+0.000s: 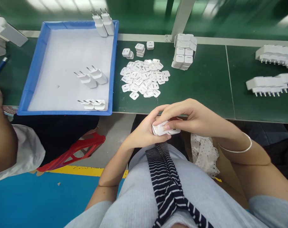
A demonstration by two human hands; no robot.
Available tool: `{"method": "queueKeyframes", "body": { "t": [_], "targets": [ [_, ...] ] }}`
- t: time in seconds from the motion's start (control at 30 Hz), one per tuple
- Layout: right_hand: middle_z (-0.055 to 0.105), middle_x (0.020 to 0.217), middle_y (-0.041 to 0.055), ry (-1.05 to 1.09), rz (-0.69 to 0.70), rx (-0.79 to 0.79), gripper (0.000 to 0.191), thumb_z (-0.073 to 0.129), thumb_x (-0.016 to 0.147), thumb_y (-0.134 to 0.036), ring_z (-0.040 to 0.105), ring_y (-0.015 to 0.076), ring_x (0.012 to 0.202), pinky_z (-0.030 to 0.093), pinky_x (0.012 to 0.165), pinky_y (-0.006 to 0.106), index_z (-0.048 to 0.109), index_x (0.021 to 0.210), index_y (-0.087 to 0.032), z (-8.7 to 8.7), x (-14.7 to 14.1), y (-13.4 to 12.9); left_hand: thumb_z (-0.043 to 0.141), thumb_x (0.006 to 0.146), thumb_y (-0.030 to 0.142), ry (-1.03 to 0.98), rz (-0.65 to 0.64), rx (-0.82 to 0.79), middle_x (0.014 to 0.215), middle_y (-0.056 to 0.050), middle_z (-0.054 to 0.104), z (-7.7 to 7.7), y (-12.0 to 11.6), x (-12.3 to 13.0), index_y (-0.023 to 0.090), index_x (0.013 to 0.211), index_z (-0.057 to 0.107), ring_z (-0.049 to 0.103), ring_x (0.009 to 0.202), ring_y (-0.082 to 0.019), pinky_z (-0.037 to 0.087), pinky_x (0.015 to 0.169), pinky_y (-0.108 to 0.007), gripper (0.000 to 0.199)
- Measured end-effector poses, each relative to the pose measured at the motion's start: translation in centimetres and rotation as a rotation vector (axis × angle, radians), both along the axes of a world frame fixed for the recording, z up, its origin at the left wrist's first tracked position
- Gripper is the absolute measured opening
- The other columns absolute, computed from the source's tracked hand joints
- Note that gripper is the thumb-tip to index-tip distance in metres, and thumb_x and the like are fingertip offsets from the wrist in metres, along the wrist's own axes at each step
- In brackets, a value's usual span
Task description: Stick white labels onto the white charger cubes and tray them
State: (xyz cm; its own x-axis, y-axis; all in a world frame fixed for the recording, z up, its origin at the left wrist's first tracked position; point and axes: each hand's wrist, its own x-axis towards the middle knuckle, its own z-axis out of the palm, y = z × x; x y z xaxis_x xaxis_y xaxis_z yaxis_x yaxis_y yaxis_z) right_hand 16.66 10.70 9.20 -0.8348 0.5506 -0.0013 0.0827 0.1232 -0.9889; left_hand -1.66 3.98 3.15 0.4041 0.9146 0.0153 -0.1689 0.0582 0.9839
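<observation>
Just off the table's front edge, my left hand [144,131] is closed around white plug chargers [161,128], their rounded faces turned up. My right hand [185,115] reaches over them, with its thumb and fingertips pressed on a white slotted face cover at the top. Fingers hide the chargers' lower parts, and I cannot tell how many are held. Beyond my hands lies a loose pile of white slotted covers [145,77]. Behind it stand small stacks of the same covers [140,49].
A blue-rimmed tray [113,69] at left bears several white plug chargers [97,75]. A block of chargers [183,52] stands at the back; rows of plugs [269,84] lie at right. Another person's arm [2,136] and a red stool [87,147] are at left.
</observation>
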Motion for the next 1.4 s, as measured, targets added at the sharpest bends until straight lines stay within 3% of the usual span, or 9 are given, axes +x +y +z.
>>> {"method": "queueKeyframes", "body": {
  "t": [0.53,0.8,1.03,1.27,1.4],
  "targets": [
    [0.078,0.11,0.0047,0.046,0.024,-0.07,0.016,0.071,0.092,-0.017,0.073,0.0215,0.1,0.058,0.084,0.03,0.081,0.103,-0.021,-0.3,0.5,0.2,0.08,0.074,0.011,0.0,-0.008,0.01,0.128,-0.008,0.068,-0.1,0.0,0.6,0.027,0.138,0.052,0.068,0.12,-0.029,0.059,0.097,-0.041,0.072],
    [0.077,0.111,0.0042,0.006,0.0,0.034,0.02,0.068,0.091,-0.012,0.073,0.0195,0.097,0.057,0.081,0.027,0.081,0.103,-0.021,-0.4,0.6,0.0,0.079,0.075,0.011,-0.041,-0.045,-0.004,0.128,-0.008,0.068,-0.7,0.0,0.9,0.027,0.138,0.05,0.068,0.117,-0.028,0.058,0.096,-0.041,0.072],
    [0.074,0.085,0.0011,-0.112,-0.097,0.127,0.011,0.075,0.086,-0.016,0.062,0.0121,0.066,0.047,0.059,0.023,0.078,0.096,-0.02,-0.3,0.8,-0.4,0.08,0.074,0.01,-0.027,-0.01,0.048,0.115,-0.005,0.069,-1.0,0.2,0.9,0.025,0.13,0.054,0.068,0.109,-0.024,0.057,0.094,-0.039,0.064],
    [0.065,0.103,0.0048,-0.126,-0.147,0.288,0.01,0.074,0.087,-0.013,0.061,0.0128,0.078,0.048,0.063,0.024,0.078,0.093,-0.02,-0.3,0.4,-0.7,0.077,0.074,0.005,-0.067,-0.029,0.003,0.112,-0.003,0.066,-0.6,0.3,0.6,0.026,0.125,0.053,0.068,0.105,-0.022,0.057,0.087,-0.032,0.059],
    [0.068,0.102,0.0049,-0.147,-0.125,0.266,0.01,0.073,0.087,-0.013,0.062,0.0142,0.079,0.049,0.064,0.025,0.076,0.094,-0.019,-0.4,0.1,-0.7,0.077,0.073,0.006,-0.018,-0.007,0.03,0.113,-0.004,0.065,-0.8,0.2,0.5,0.026,0.126,0.052,0.067,0.106,-0.022,0.056,0.087,-0.032,0.061]
  ]
}}
